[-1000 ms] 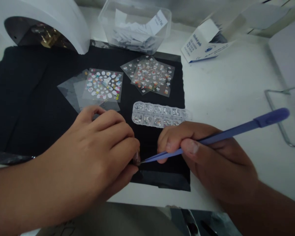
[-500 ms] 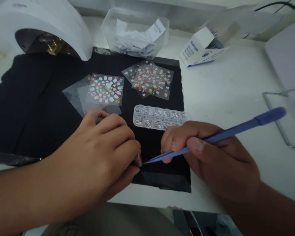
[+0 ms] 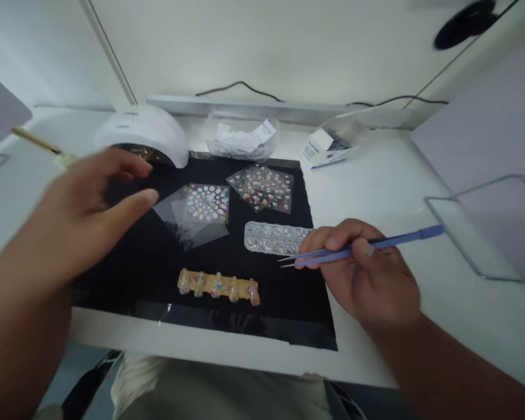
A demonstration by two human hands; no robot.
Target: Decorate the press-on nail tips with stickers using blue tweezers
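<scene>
My left hand (image 3: 100,210) is lifted at the left with thumb and fingers apart, holding nothing, in front of the white nail lamp (image 3: 146,128). In my right hand (image 3: 367,268) are blue tweezers (image 3: 389,240), their two thin tips parted with nothing visible between them. Those tips point left, beside a clear compartment case (image 3: 273,238) of small shiny gems, which the right hand partly covers. Below lies a yellowish strip (image 3: 209,283) bearing several decorated nail tips, the rightmost a pinkish nail tip (image 3: 254,291).
Sticker sheets (image 3: 208,203) and more sticker sheets (image 3: 266,188) lie on the black mat (image 3: 284,309). Behind stand a clear tub (image 3: 240,140) of white packets and an open alcohol pad box (image 3: 326,150). A metal wire stand (image 3: 457,248) is at the right.
My left hand has let go of the nail strip and moved up and left, uncovering it. The tweezers have lifted away from the nail tip, and their tips have spread. The view has tilted up.
</scene>
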